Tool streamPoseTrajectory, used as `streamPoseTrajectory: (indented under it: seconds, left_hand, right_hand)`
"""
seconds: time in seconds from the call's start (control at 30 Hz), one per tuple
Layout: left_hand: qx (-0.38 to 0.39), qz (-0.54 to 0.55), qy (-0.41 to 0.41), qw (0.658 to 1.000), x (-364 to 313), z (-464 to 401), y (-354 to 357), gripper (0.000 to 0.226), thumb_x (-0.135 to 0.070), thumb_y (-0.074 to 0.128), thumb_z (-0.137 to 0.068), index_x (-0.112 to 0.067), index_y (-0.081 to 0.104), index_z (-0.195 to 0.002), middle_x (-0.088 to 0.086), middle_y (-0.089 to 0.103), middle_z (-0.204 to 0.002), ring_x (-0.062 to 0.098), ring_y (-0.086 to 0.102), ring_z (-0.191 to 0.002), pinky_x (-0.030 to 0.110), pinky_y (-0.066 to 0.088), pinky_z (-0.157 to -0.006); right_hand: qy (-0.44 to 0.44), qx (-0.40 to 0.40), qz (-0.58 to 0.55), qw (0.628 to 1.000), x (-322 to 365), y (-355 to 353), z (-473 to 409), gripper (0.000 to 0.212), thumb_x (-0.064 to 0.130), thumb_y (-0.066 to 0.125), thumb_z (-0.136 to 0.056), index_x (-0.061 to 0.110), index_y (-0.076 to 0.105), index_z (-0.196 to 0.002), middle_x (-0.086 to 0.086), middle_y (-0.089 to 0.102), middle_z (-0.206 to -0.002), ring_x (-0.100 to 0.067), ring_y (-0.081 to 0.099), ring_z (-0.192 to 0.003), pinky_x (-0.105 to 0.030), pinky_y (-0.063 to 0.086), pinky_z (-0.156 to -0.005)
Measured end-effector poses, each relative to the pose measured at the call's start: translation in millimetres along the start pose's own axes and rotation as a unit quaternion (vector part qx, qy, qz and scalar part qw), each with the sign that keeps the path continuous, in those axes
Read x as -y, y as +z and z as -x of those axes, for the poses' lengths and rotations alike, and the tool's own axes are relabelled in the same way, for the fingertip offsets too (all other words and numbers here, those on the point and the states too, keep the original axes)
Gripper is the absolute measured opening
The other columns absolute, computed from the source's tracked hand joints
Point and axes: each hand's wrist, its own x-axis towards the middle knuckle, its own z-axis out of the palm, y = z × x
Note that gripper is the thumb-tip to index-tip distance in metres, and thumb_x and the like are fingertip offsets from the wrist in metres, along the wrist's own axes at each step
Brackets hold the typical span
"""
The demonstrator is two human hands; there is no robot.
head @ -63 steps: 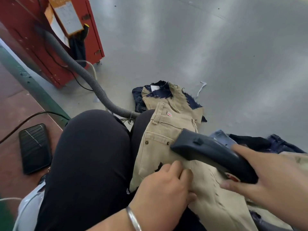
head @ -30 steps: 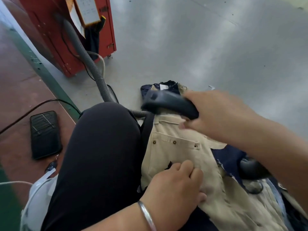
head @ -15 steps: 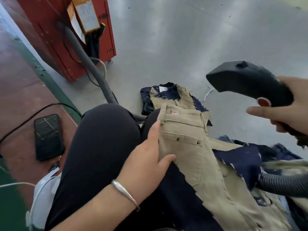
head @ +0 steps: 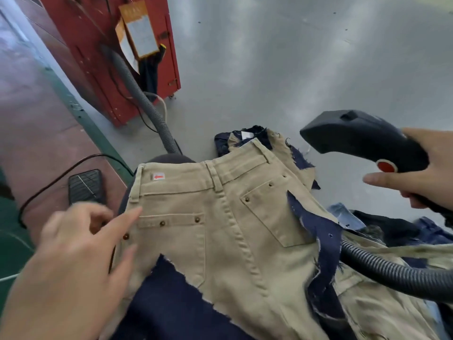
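Khaki trousers (head: pixel 220 229) with dark blue lining patches lie spread over my lap, back pockets up, waistband away from me. My left hand (head: pixel 73 261) hovers at their left edge with fingers spread and relaxed, fingertips by the left pocket rivets, holding nothing. My right hand (head: pixel 424 177) grips the handle of a black suction nozzle (head: pixel 358 136) with a red button, raised above the floor to the right of the trousers. Its ribbed grey hose (head: pixel 397 273) runs across the garment's right side.
A red machine cabinet (head: pixel 117 57) with a paper label stands at the back left, a grey hose (head: pixel 142 99) running from it. A black phone (head: pixel 85 187) with a cable lies on the brown surface at left. More garments (head: pixel 392 231) are piled at right on the grey floor.
The trousers are now spread wider across my lap with both back pockets showing. My left hand has let go of their edge and opened. The nozzle stays lifted at right.
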Motion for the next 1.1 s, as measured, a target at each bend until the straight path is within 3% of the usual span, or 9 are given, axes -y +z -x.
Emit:
streamPoseTrajectory:
  seconds: [0.1, 0.2, 0.3, 0.4, 0.47, 0.63, 0.87, 1.0, 1.1]
  left_hand:
    - [-0.033, 0.066, 0.121, 0.99, -62.6, -2.1, -0.5, 0.029, -0.036, 0.054, -0.078, -0.026, 0.071, -0.1, -0.004, 0.056, -0.093, 0.022, 0.054, -0.087, 0.033, 0.044, -0.078]
    - [0.144, 0.119, 0.264, 0.946, -131.2, -3.1, 26.3, 0.031, -0.048, 0.051, -0.08, -0.026, 0.068, -0.094, -0.006, 0.058, -0.084, 0.015, 0.058, -0.077, 0.024, 0.047, -0.059]
    - [0.202, 0.088, 0.301, 0.928, -158.1, -14.5, 59.0, 0.05, -0.056, 0.049, -0.087, -0.018, 0.046, -0.118, 0.004, 0.048, -0.112, 0.024, 0.046, -0.103, 0.034, 0.039, -0.073]
    - [0.251, 0.04, 0.318, 0.913, -162.5, -12.1, 76.8, 0.057, -0.072, 0.056, -0.069, -0.024, 0.056, -0.1, -0.005, 0.055, -0.095, 0.015, 0.055, -0.084, 0.024, 0.04, -0.055]
    - [0.235, 0.068, 0.306, 0.92, -159.0, -9.8, 84.4, 0.052, -0.072, 0.061, -0.059, -0.028, 0.06, -0.087, -0.011, 0.056, -0.081, 0.009, 0.055, -0.069, 0.018, 0.039, -0.046]
    - [0.179, 0.071, 0.332, 0.924, -158.3, -9.9, 101.1, 0.044, -0.06, 0.057, -0.071, -0.024, 0.051, -0.095, -0.006, 0.054, -0.089, 0.013, 0.052, -0.075, 0.022, 0.04, -0.054]
    - [0.197, 0.085, 0.329, 0.92, -157.9, -6.6, 104.4, 0.05, -0.071, 0.057, -0.061, -0.032, 0.06, -0.092, -0.013, 0.056, -0.084, 0.008, 0.054, -0.071, 0.019, 0.043, -0.052]
    - [0.17, 0.086, 0.347, 0.918, -155.8, -9.6, 106.4, 0.046, -0.066, 0.056, -0.068, -0.031, 0.059, -0.097, -0.012, 0.057, -0.089, 0.008, 0.053, -0.077, 0.018, 0.043, -0.058]
    - [0.153, 0.075, 0.374, 0.911, -156.9, -15.2, 108.2, 0.039, -0.055, 0.05, -0.082, -0.022, 0.052, -0.104, -0.006, 0.056, -0.098, 0.012, 0.053, -0.085, 0.021, 0.048, -0.063]
  right_hand:
    - [-0.033, -0.006, 0.031, 0.999, 1.3, -2.8, 1.6, 0.078, 0.093, 0.068, -0.049, 0.042, 0.058, -0.108, 0.002, 0.069, -0.059, -0.02, 0.062, -0.036, -0.038, 0.054, -0.037]
    - [-0.087, -0.011, 0.111, 0.99, 20.9, 2.6, 7.5, 0.068, 0.093, 0.06, -0.059, 0.043, 0.057, -0.105, 0.015, 0.068, -0.064, -0.005, 0.059, -0.036, -0.034, 0.052, -0.035]
    - [-0.125, -0.015, 0.198, 0.972, 45.2, 19.6, 18.3, 0.049, 0.088, 0.055, -0.061, 0.049, 0.05, -0.09, 0.033, 0.061, -0.077, -0.003, 0.052, -0.039, -0.034, 0.048, -0.037]
    - [-0.128, 0.049, 0.243, 0.96, 66.4, 48.8, 27.5, 0.038, 0.073, 0.064, -0.058, 0.058, 0.04, -0.084, 0.036, 0.058, -0.076, 0.002, 0.047, -0.045, -0.036, 0.047, -0.044]
    - [-0.103, 0.099, 0.282, 0.949, 80.0, 64.0, 24.4, 0.039, 0.07, 0.065, -0.069, 0.058, 0.033, -0.088, 0.015, 0.059, -0.067, -0.001, 0.051, -0.056, -0.029, 0.048, -0.056]
    - [-0.135, 0.078, 0.369, 0.916, 120.1, 88.1, -0.9, 0.042, 0.066, 0.059, -0.083, 0.04, 0.029, -0.097, 0.013, 0.039, -0.068, -0.002, 0.032, -0.055, -0.019, 0.023, -0.046]
    - [-0.153, 0.019, 0.244, 0.957, 146.3, 110.0, -72.0, 0.033, 0.042, 0.072, -0.086, 0.026, 0.049, -0.103, -0.005, 0.062, -0.097, -0.032, 0.06, -0.084, -0.037, 0.045, -0.069]
    - [-0.145, 0.013, 0.144, 0.979, 137.6, 70.2, -76.6, 0.029, 0.046, 0.076, -0.072, 0.034, 0.051, -0.078, 0.002, 0.061, -0.064, -0.017, 0.063, -0.056, -0.036, 0.05, -0.056]
    - [-0.153, 0.052, 0.16, 0.974, 118.8, 43.7, -44.6, 0.028, 0.055, 0.076, -0.064, 0.051, 0.051, -0.076, 0.024, 0.063, -0.063, -0.003, 0.058, -0.04, -0.035, 0.051, -0.048]
